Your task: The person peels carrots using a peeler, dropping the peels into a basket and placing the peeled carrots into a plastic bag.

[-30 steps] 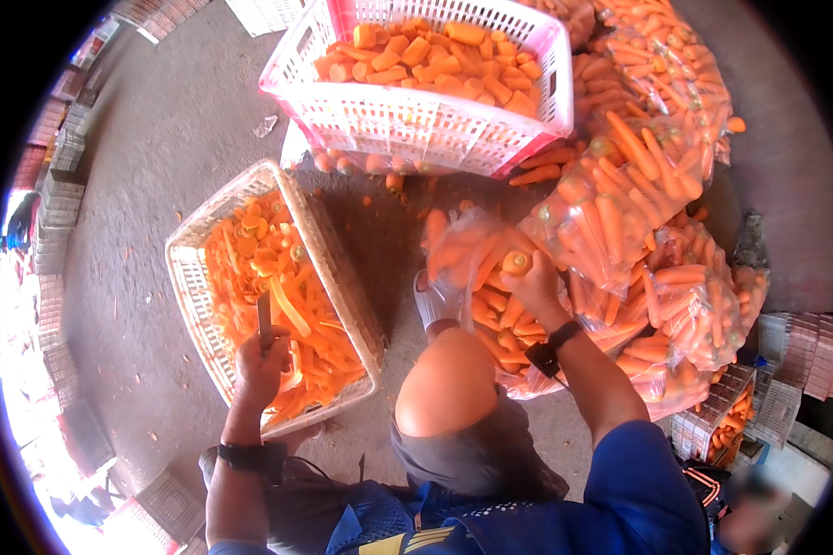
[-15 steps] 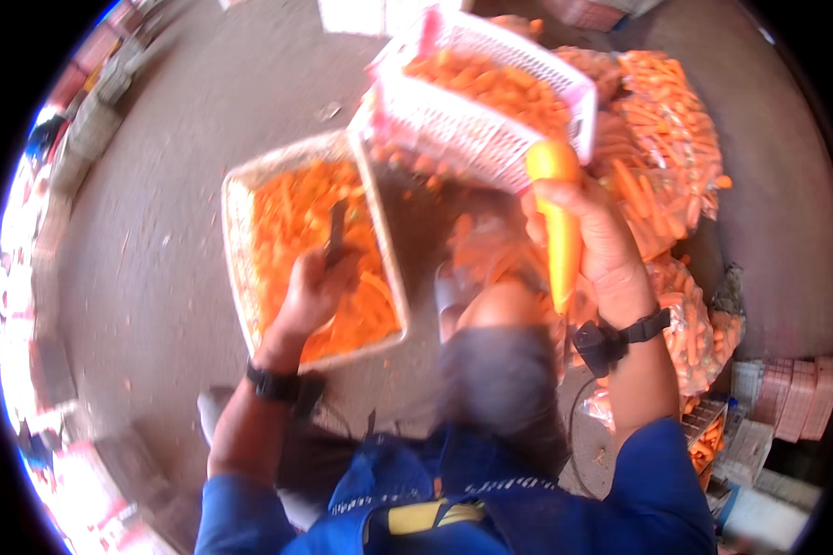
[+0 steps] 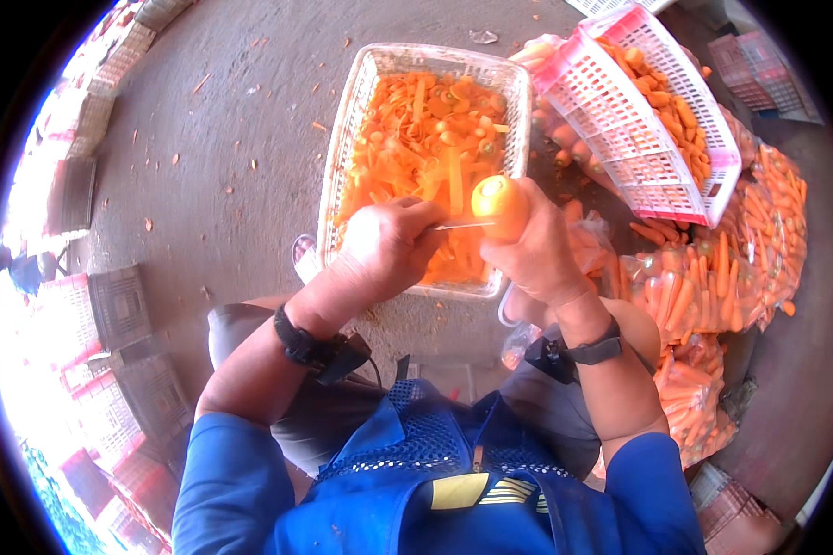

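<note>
My left hand (image 3: 389, 242) is closed around the handle of a knife (image 3: 465, 225). Its thin blade points right and touches the side of a carrot (image 3: 498, 199). My right hand (image 3: 539, 248) grips that carrot with its thick round end facing up; the fingers hide the rest. Both hands are over the near part of a white plastic basket (image 3: 335, 176). Orange carrot peelings (image 3: 418, 139) fill it, long ribbons mixed with short cut ends.
A pink-and-white crate (image 3: 611, 139) of carrots stands tilted at the upper right. Clear bags of carrots (image 3: 703, 287) lie along my right side. Stacked crates (image 3: 111, 314) line the left. My knees are bent on both sides of my arms.
My right hand has brought the carrot left and down to the knife. My left hand has come toward it. The view has swung, so basket and crate now appear farther right.
</note>
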`<state>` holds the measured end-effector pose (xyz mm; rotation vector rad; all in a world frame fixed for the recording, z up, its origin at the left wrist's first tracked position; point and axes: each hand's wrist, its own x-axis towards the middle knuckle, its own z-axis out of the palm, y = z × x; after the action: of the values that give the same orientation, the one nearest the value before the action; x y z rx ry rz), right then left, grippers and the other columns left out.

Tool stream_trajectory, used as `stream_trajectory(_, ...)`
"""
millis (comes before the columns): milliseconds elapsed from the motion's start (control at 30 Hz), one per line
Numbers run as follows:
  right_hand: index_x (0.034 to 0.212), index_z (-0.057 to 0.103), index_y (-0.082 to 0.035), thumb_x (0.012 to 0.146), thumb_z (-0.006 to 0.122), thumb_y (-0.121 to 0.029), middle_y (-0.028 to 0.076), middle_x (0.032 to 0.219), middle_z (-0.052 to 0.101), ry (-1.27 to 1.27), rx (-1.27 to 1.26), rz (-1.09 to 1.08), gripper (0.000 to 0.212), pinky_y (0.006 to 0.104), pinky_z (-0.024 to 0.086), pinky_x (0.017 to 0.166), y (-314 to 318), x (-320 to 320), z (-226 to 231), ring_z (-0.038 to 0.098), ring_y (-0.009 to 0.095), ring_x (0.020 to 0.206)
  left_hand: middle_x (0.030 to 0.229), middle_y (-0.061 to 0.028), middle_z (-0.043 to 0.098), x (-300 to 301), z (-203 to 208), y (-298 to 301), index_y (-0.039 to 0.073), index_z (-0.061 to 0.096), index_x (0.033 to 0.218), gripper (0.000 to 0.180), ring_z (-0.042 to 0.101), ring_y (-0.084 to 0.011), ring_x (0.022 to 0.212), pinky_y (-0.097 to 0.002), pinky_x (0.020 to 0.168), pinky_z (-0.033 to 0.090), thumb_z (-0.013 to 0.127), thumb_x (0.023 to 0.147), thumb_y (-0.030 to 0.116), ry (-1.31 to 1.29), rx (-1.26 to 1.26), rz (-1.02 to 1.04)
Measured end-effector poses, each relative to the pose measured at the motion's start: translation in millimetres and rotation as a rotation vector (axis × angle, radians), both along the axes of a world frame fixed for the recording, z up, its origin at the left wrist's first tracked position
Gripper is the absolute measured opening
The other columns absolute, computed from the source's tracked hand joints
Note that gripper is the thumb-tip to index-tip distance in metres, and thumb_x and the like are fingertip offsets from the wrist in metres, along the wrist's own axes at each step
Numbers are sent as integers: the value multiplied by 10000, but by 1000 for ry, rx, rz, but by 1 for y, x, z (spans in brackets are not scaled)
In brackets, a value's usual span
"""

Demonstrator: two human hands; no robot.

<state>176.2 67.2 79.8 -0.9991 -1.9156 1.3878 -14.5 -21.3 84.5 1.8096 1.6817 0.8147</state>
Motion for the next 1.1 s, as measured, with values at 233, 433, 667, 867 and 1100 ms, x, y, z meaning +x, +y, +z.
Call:
stream_trajectory(233,972,560,-6,692,739,-82,175,842,660,-9,-9,-10,341,367,523,722,5,5,0,673,304,796,871,-178,641,12,-2,7,36,626,968,130,636,-377,812,-424,694,519,605,840,48,104,-56,11)
stream_trajectory(433,983,569,-14,685,756,-99,206,850,667,-83,102,-51,362,398,526,729,7,11,9,672,361,816,866,-175,639,23,-3,13,37,627,972,132,633,-376,806,-426,682,514,602,842,46,41,20,76)
stream_trajectory(667,1014,542,-32,671,778,-156,226,870,664,-291,165,-46,434,461,520,741,4,14,14,646,414,853,853,-181,644,26,-1,16,34,625,969,119,638,-376,790,-432,673,514,595,857,58,108,-4,65)
stream_trajectory(867,1016,542,-31,670,771,-160,231,866,662,-440,224,-12,435,466,519,739,0,12,9,643,419,847,802,-206,641,24,-8,16,25,626,972,118,638,-399,749,-447,642,510,586,869,68,140,-127,38)
stream_trajectory(1100,1020,564,-16,695,700,-89,210,863,661,-56,-95,103,360,402,526,730,-8,14,-5,669,374,819,757,-225,641,20,-19,17,40,632,977,113,644,-401,737,-450,635,514,567,893,79,91,-136,53)
